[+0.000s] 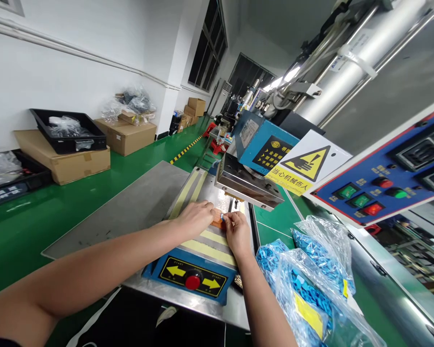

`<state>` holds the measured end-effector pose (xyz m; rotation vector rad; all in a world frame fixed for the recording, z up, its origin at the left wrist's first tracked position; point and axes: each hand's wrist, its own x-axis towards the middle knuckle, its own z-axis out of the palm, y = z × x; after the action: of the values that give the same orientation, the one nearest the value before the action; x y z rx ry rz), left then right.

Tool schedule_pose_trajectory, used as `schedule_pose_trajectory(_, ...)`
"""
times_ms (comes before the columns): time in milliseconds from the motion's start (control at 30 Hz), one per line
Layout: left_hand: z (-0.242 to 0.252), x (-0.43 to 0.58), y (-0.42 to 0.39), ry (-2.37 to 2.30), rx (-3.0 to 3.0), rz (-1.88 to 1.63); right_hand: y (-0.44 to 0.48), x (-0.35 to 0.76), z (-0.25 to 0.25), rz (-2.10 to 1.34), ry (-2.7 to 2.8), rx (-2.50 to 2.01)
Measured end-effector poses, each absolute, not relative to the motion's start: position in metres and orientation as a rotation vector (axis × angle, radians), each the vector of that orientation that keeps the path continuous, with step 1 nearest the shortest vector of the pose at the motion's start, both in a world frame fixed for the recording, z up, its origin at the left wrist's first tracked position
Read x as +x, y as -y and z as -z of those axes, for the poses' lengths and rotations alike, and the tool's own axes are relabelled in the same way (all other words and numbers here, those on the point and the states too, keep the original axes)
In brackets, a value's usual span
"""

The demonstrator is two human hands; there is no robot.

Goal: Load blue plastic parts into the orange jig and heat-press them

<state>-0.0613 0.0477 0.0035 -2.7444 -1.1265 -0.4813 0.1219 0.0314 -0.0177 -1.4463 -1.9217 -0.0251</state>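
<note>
My left hand (pixel 198 219) rests over the press bed (pixel 188 243), its fingers closed at the left side of an orange-brown block (pixel 217 224). What those fingers hold, if anything, is hidden. Opposite it, my right hand (pixel 237 232) pinches a small blue piece (pixel 222 217) at the block's right side. Just beyond both hands hangs the metal press head (pixel 249 183), raised above the bed. Yellow strips run along the bed's surface.
A red button (pixel 193 282) sits on the bed's front panel. Bags of blue parts (pixel 311 289) lie to the right, below the control panel (pixel 383 178). A hand-hazard sign (pixel 307 161) hangs by the press head. Cardboard boxes (pixel 126 137) stand on the floor at left.
</note>
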Motion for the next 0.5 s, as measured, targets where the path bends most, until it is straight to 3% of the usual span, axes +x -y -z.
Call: schedule_pose_trajectory(500, 0.0003, -0.0608, -0.0486, 1.148, -2.741, 0.517, -0.0296, 0.1230, 0.0230, 0.041, 1.847, -1.471)
